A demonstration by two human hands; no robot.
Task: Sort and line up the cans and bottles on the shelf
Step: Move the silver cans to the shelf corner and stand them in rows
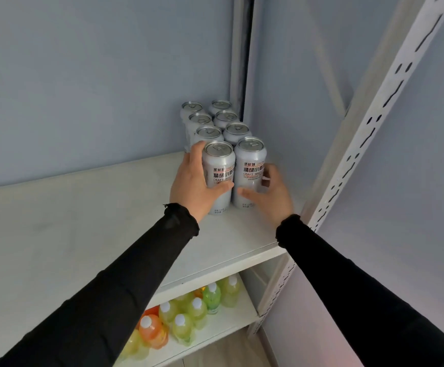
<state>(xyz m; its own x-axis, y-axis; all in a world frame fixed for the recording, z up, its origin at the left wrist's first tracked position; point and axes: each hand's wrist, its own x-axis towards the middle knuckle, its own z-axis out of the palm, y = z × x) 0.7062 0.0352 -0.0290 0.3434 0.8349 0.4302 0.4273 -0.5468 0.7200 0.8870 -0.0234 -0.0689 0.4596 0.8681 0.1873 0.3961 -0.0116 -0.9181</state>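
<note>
Several silver beer cans stand upright in two rows in the right corner of a white shelf (pixel 83 234). My left hand (pixel 193 186) is wrapped around the front left can (pixel 219 168), thumb across its front. My right hand (pixel 271 194) cups the front right can (pixel 250 165), fingers behind it and thumb in front. The two front cans touch each other. Behind them the rear cans (pixel 210 120) run back to the wall.
A white slotted upright (pixel 374 128) borders the shelf on the right. The grey wall closes the back. On the lower shelf (pixel 215 332) stand several green, yellow and orange bottles (pixel 189 313) with white caps.
</note>
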